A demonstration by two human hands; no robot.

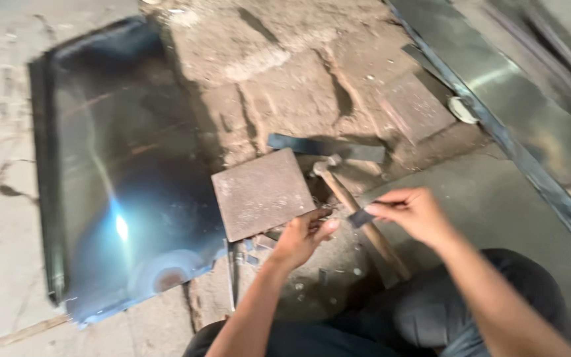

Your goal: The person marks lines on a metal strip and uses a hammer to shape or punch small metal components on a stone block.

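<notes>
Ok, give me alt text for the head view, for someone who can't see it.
A seated person's right hand pinches a small metal strip while the left hand touches a square plate on the dirt floor. A hammer lies between the hands; a shiny metal sheet lies to the left.

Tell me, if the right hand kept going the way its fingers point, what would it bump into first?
The right hand points left, pinching a small metal strip. Straight on, it would probably meet the hammer handle first, then the left hand. Depth is hard to judge in this blurry view.
</notes>
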